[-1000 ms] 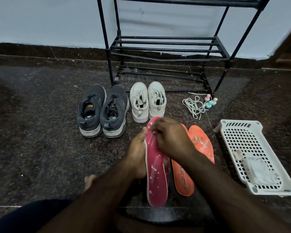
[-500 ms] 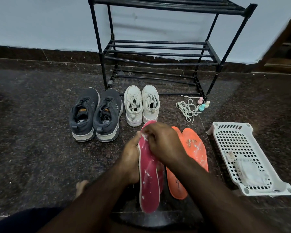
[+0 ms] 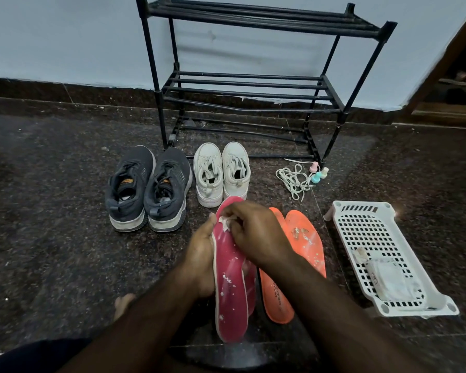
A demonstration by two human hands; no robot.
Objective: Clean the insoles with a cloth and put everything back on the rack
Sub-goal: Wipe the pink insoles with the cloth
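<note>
My left hand (image 3: 201,259) grips the left edge of a pink insole (image 3: 230,300) flecked with white bits, held upright on its long axis. A second pink insole peeks out behind it. My right hand (image 3: 256,235) presses a small white cloth (image 3: 224,224) against the insole's upper part. Two orange insoles (image 3: 304,243) lie on the floor to the right, one speckled with white residue. The black rack (image 3: 253,87) stands empty against the wall.
Grey sneakers (image 3: 148,187) and white sneakers (image 3: 222,170) sit in front of the rack. Loose white laces (image 3: 293,181) and small pastel bottles (image 3: 318,173) lie right of them. A white plastic basket (image 3: 382,254) with a packet inside rests at the right. My bare foot (image 3: 123,302) shows lower left.
My right hand has shifted slightly over the insole's top, and the white cloth now shows under its fingers. The view has drifted a little; both hands stay on the pink insole.
</note>
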